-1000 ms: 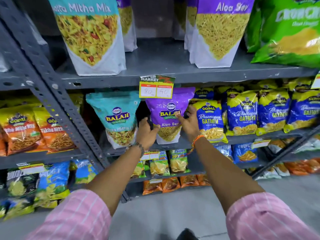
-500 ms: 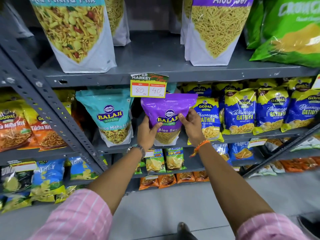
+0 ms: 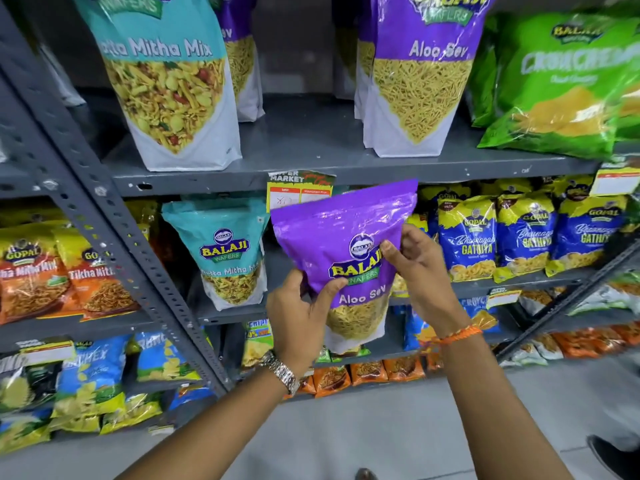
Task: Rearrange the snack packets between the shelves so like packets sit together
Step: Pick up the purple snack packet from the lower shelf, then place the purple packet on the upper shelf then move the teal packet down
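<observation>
1. Grey steel rack fills the view, slotted upright running diagonally down the left side, several shelves deep.
2. Upper shelf: large teal Mitha Mix pouch standing at left, large purple Aloo Sev pouch standing right of centre with another purple pouch tucked behind it, green Crunchem bag leaning at far right. Bare gap between teal and purple.
3. Middle shelf: orange Gopal Tikha Mitha packets left of the upright, small teal Balaji Mitha Mix pouch upright just right of it, blue/yellow Gopal Gathiya packets in a row at right.
4. Small purple Balaji Aloo Sev pouch is off the shelf, held in the air in front of the middle shelf, tilted slightly, top edge near the upper shelf lip and overlapping the price tag.
5. Left hand grips the pouch's lower left edge, thumb across the front, fingers wrapped behind. Metal watch on that wrist.
6. Right hand pinches the pouch's right edge, thumb on the front by the logo, fingers curled behind. Orange thread band on that wrist.
7. Lower shelves: blue, yellow and orange chip packets, labels mostly too blurred to read.
</observation>
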